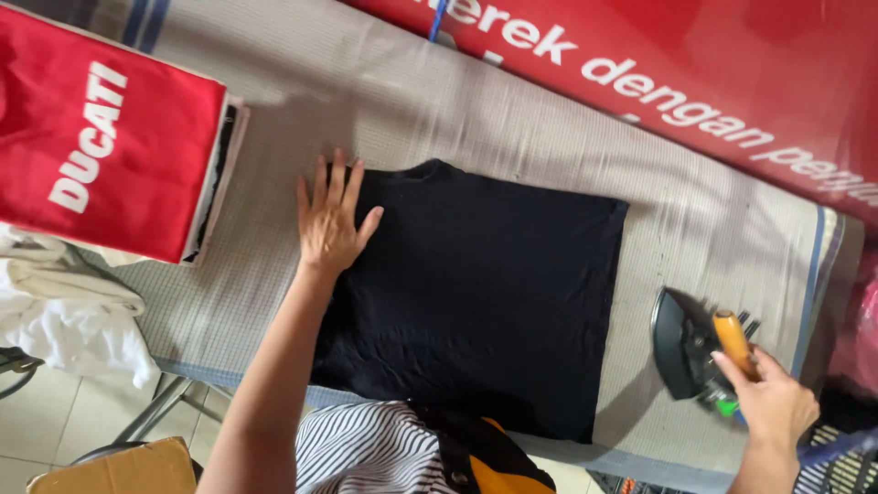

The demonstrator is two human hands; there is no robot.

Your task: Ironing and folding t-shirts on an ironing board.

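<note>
Between hands, black garment

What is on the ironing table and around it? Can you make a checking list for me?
Surface: padded ironing board with a pale checked cover.
Job's things: black garment lying flat; iron with an orange handle resting beside it, off the cloth.
Clutter: folded red garment on a stack at the board's end; white cloths below it.
Hands: left hand flat, fingers spread, on the black garment's edge; right hand gripping the iron's handle.
Cables: nothing seen clearly.
Surroundings: red banner along the far side; tiled floor; cardboard box.
</note>
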